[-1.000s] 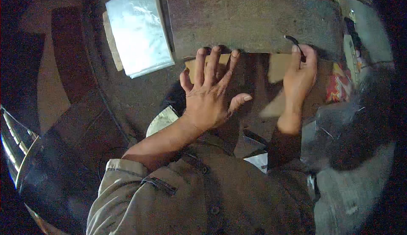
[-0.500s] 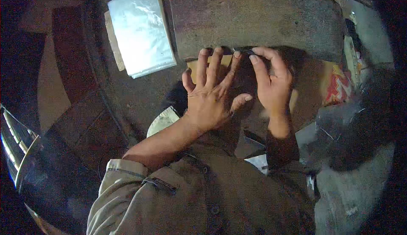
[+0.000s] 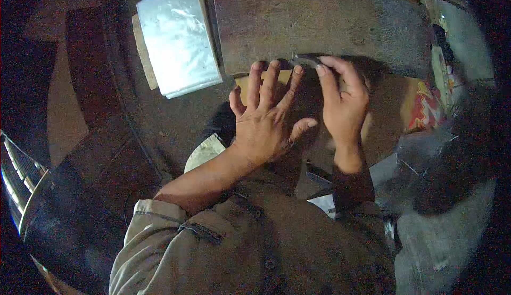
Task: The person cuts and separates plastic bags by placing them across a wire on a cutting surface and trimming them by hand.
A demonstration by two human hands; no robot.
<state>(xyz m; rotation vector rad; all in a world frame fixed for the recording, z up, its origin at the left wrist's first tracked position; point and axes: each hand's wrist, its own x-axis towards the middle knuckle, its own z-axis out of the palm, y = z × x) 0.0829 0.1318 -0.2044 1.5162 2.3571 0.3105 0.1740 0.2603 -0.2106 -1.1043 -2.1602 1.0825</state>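
Note:
My left hand (image 3: 263, 122) has its fingers spread, with the fingertips at the near edge of a worn brown board (image 3: 319, 23). Between the thumb and forefinger of my right hand (image 3: 346, 98) is a small dark curved strip (image 3: 307, 59). The strip's left end lies close to my left forefinger, along the board's edge. Whether the strip touches that finger, I cannot tell. Some tan cardboard (image 3: 391, 103) shows below the board, partly behind my hands.
A stack of shiny clear plastic sheets (image 3: 178, 39) lies left of the board. At the right are a red and yellow printed patch (image 3: 426, 106) and a dark bundle with crumpled plastic (image 3: 442, 162). A slatted object (image 3: 18, 183) stands at the far left.
My right hand has moved left with the dark strip, from the board's right part to beside my left forefinger. My left hand has stayed nearly still.

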